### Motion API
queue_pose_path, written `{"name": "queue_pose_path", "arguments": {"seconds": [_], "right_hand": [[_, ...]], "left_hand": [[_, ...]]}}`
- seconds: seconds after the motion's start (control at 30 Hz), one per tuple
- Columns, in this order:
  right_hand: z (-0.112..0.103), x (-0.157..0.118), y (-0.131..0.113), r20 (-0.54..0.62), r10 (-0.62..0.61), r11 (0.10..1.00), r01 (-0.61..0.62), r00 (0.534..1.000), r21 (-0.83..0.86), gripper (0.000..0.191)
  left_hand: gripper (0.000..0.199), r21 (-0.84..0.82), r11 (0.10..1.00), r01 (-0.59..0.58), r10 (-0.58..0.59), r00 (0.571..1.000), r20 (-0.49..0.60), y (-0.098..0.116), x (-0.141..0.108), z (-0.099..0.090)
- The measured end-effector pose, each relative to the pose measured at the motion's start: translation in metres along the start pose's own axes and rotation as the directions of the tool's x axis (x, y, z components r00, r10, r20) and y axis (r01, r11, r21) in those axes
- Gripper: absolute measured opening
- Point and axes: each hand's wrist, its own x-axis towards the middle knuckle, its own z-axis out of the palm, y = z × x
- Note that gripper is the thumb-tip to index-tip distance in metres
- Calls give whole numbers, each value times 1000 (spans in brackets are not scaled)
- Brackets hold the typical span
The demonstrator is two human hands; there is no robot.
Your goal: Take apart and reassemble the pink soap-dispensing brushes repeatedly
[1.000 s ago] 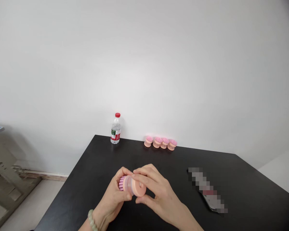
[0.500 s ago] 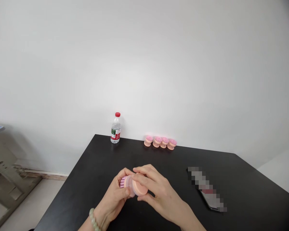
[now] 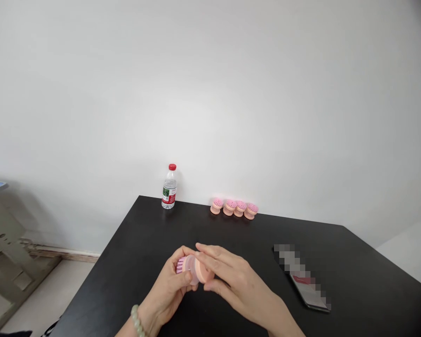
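Note:
A round scrub brush (image 3: 192, 270) with pink bristles, a clear middle and a peach cap is held above the black table, lying on its side. My left hand (image 3: 166, 286), with a beaded bracelet at the wrist, is closed around the bristle end and the clear body. The bristles point left between thumb and fingers. On the cap end rests my right hand (image 3: 240, 281), thumb below and fingers across the top, gripping it. The fingers partly hide the cap.
Against the white wall stand several matching scrub brushes (image 3: 229, 207) in a row, bristles up. A water bottle (image 3: 169, 192) with a red cap is at the back left. A dark flat device (image 3: 310, 295), partly blurred, lies on the black table (image 3: 122, 262). A metal-legged desk (image 3: 3, 248) is at far left.
My right hand has turned slightly on the cap, which is now seen more edge-on. The left hand keeps its hold. The whole view has shifted a little.

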Motion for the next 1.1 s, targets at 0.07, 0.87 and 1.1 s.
{"name": "queue_pose_path", "arguments": {"seconds": [0.07,0.87,1.1], "right_hand": [[-1,-1,-1,26,13,1000,-13,1000,-9,45],[5,-1,1,-29,63,991,-66,998,-116,58],[14,0,7,-114,206,954,-226,972,-198,89]], "left_hand": [[55,8,1000,-9,9,1000,5,0,0,0],[52,121,989,-85,94,993,-74,1,0,0],[54,157,983,-94,105,993,-57,-2,0,-1]]}}
